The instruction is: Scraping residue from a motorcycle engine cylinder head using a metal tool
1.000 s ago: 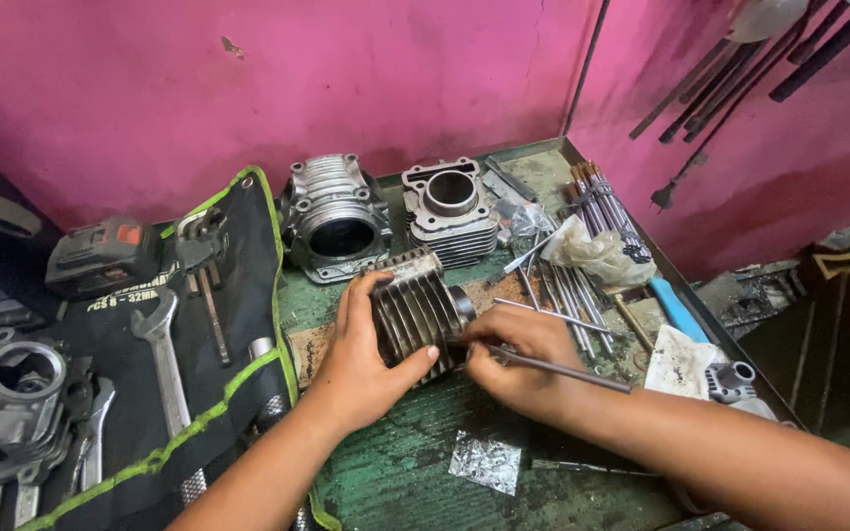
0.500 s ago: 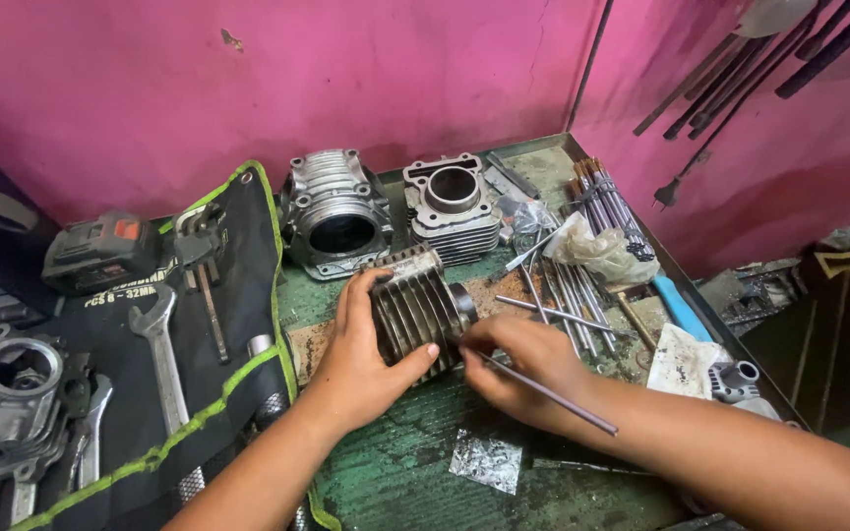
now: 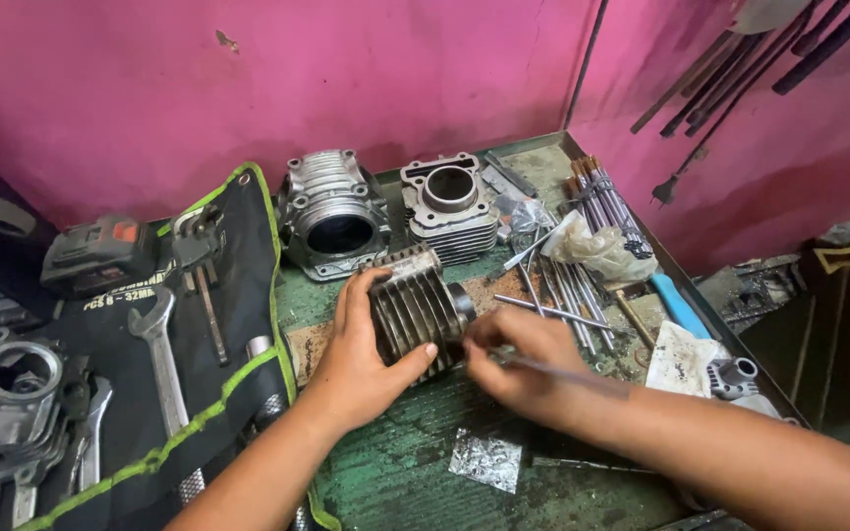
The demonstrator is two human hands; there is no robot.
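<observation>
My left hand [image 3: 361, 359] grips a dark finned engine cylinder [image 3: 415, 307] lying on its side on the green workbench [image 3: 405, 472]. My right hand [image 3: 518, 364] is shut on a thin metal rod [image 3: 568, 372], with the rod's tip held against the cylinder's right end. The rod runs back over my right wrist. Two more finned cylinders, one silver on its side [image 3: 332, 214] and one upright [image 3: 452, 205], stand just behind.
A black tool roll with green trim [image 3: 204, 324] holds wrenches [image 3: 159, 354] at the left, next to an engine casing [image 3: 7, 403]. Several long metal rods [image 3: 568, 295], a plastic bag [image 3: 602, 251] and a blue-handled tool [image 3: 679, 305] lie right. A foil scrap [image 3: 486, 458] lies near me.
My right hand has shifted the rod, bringing its tip closer against the cylinder's end. My left hand keeps the same grip on the cylinder.
</observation>
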